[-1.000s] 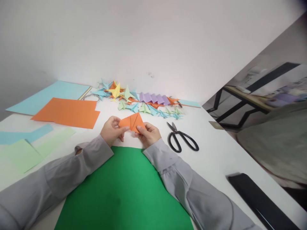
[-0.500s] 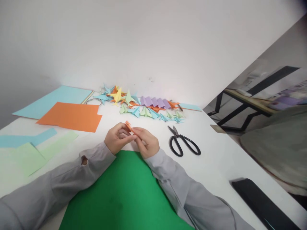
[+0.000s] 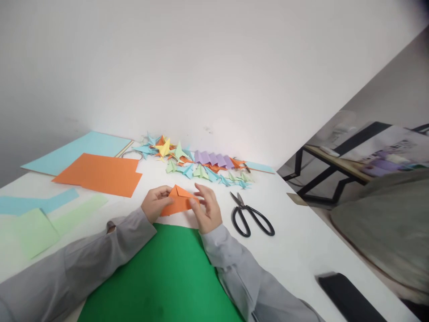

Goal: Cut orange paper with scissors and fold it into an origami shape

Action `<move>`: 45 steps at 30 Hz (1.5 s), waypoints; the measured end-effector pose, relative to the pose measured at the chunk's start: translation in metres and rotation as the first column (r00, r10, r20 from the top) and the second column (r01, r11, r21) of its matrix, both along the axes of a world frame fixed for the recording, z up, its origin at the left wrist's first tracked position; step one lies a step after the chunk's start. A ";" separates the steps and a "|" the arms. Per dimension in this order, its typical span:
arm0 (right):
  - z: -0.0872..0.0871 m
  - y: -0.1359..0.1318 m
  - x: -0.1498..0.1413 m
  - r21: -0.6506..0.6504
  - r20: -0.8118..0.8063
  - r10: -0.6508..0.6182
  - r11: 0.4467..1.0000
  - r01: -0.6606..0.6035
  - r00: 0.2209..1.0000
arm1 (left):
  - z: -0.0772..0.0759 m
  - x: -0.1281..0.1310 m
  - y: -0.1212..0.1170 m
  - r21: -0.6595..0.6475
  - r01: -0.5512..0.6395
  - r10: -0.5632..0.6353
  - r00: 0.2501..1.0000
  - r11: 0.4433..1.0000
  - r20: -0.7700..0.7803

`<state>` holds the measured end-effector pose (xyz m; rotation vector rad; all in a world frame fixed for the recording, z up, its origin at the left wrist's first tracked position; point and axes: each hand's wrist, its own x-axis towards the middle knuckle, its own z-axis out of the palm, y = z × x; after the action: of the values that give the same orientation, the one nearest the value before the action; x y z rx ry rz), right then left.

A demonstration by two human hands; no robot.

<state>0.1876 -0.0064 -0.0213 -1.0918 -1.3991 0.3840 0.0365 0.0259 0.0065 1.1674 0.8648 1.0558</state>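
Observation:
A folded piece of orange paper (image 3: 180,202) is held up in front of me, just past the far edge of a green sheet (image 3: 167,268). Creases and a triangular flap show on its face. My left hand (image 3: 156,203) pinches its left side, thumb in front and fingers behind. At the paper's right corner is my right hand (image 3: 208,209), its thumb over the front and its upper fingers raised and curled. Black-handled scissors (image 3: 246,210) lie to the right of this hand, blades slightly apart.
Folded paper cranes (image 3: 163,146) and a pleated purple paper (image 3: 214,158) line the wall. At left lie orange sheets (image 3: 100,174), a light blue sheet (image 3: 83,150) and green pieces (image 3: 36,235). A black flat object (image 3: 348,297) lies near the table's right edge.
The small orange fold between my fingertips has been turned and spread to show a wider face. My right hand has moved slightly apart from my left. The camera view has shifted a little.

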 end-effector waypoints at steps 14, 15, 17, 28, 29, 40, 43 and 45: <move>-0.002 0.001 -0.007 -0.333 -0.391 0.157 0.895 -0.298 0.907 | -0.002 0.000 0.001 -0.035 -0.011 0.010 0.999 0.999 -0.032; -0.002 0.001 -0.006 -0.352 -0.364 0.143 0.894 -0.278 0.920 | -0.003 0.001 0.001 -0.067 -0.002 0.002 1.000 0.998 -0.005; -0.001 0.003 -0.005 -0.389 -0.321 0.126 0.886 -0.252 0.939 | -0.006 0.001 0.002 -0.110 0.044 -0.040 0.998 0.993 0.037; 0.006 0.016 -0.010 -0.445 -0.573 0.178 0.752 -0.487 0.800 | 0.008 -0.002 0.009 -0.074 0.093 -0.090 0.995 0.993 0.038; 0.009 0.018 -0.011 -0.452 -0.596 0.167 0.739 -0.500 0.786 | 0.013 -0.001 0.010 -0.068 0.082 -0.080 0.996 0.994 0.034; 0.005 0.015 -0.025 -0.426 -0.691 0.009 0.803 -0.418 0.722 | 0.006 0.013 0.006 -0.218 0.126 -0.093 0.983 0.968 0.156; 0.000 0.009 -0.020 -0.442 -0.639 0.013 0.813 -0.380 0.769 | 0.004 0.006 0.006 -0.162 0.139 -0.120 0.986 0.977 0.116; 0.000 0.008 -0.017 -0.453 -0.595 0.014 0.820 -0.350 0.803 | 0.005 0.002 0.007 -0.127 0.160 -0.148 0.984 0.979 0.097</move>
<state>0.1703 0.0014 -0.0209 -1.1493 -0.8578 1.2240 0.0388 0.0333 0.0113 1.0499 0.7531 0.9010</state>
